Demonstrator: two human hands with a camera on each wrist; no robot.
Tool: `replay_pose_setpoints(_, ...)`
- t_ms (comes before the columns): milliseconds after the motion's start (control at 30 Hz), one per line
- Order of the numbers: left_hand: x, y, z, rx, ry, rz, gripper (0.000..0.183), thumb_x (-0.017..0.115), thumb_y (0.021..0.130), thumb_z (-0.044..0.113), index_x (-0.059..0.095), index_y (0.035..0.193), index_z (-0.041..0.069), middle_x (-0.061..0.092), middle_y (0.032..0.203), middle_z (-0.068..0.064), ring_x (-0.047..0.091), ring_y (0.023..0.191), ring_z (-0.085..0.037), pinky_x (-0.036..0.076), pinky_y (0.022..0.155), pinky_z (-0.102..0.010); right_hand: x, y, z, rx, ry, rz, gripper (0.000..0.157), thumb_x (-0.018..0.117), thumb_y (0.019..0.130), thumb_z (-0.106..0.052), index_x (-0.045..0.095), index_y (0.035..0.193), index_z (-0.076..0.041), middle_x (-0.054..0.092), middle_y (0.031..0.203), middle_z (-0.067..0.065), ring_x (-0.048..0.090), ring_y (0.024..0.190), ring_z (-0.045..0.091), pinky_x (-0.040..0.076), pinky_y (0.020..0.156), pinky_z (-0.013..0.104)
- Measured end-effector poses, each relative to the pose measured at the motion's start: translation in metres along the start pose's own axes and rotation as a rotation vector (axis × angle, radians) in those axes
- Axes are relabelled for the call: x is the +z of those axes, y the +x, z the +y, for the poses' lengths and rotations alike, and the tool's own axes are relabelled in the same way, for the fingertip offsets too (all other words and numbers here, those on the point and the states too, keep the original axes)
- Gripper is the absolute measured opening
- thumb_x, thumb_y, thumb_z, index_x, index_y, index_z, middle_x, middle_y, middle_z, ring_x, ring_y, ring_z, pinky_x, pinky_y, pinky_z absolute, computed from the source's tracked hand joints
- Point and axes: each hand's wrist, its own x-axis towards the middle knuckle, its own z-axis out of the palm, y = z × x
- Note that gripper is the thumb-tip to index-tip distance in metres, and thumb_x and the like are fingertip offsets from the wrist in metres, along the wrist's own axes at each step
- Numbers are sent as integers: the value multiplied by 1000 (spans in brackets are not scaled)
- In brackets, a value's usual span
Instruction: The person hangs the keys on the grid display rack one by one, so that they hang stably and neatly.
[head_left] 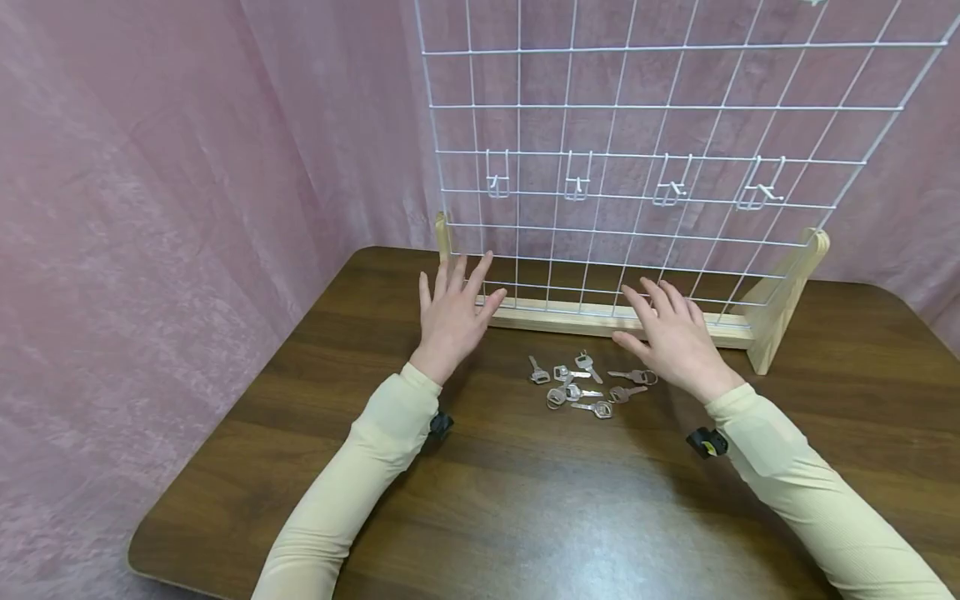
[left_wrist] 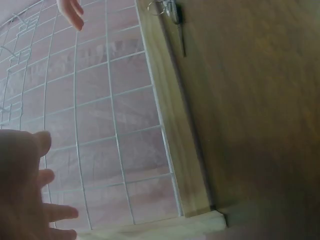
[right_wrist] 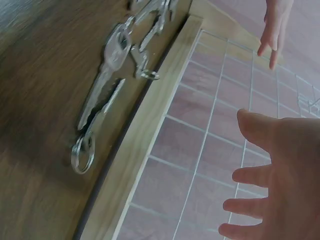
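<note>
My left hand (head_left: pixel 452 321) hovers with fingers spread in front of the lower left of a white wire grid panel (head_left: pixel 600 107). On the other side, my right hand (head_left: pixel 682 346) reaches over the table with its fingers extended, near the panel's wooden base bar (head_left: pixel 555 318). Neither hand holds anything. Several loose metal keys (head_left: pixel 583 392) lie in a cluster on the table between the hands, closer to the right one. The right wrist view shows a key (right_wrist: pixel 117 50) up close and a small split ring (right_wrist: pixel 82 156) at another key's end.
White wire hooks (head_left: pixel 577 190) hang in a row across the grid. Wooden side feet (head_left: pixel 787 300) hold the panel upright on the brown table (head_left: pixel 480 508). Pink curtain (head_left: pixel 225 167) hangs behind and to the left. A small black device (head_left: pixel 707 442) sits at the right wrist.
</note>
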Motion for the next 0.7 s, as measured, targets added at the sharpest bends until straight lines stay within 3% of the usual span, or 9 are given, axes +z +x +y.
replay_pose_setpoints(233,-9,5,1,56,-49,198,53,51,99,38,33,149,30,38,152,-10,27,143,-31,15,115,-59,-3,6,-10,-30,50,43,55,58,97,-31,43,141,-2,45,139,25,44,127,46,40,95,64)
replay_pose_setpoints(433,-16,14,-1,49,-118,344,54,55,95,26,37,145,23,41,148,-11,35,136,-31,25,108,-53,-5,15,-25,-42,64,49,43,58,95,-26,51,131,-3,61,123,22,61,109,41,51,84,56)
replay_pose_setpoints(533,-19,20,-2,28,-164,372,59,56,95,25,31,148,21,36,151,-11,34,137,-31,26,107,-51,-3,21,-34,-54,78,41,38,60,94,-25,55,127,-6,65,118,19,65,103,37,53,78,54)
replay_pose_setpoints(700,-26,31,-5,-30,-278,330,69,56,95,28,20,153,24,30,155,-10,29,141,-30,26,108,-51,1,30,-51,-105,133,-13,32,64,90,-22,61,118,-7,69,114,14,68,100,29,54,76,49)
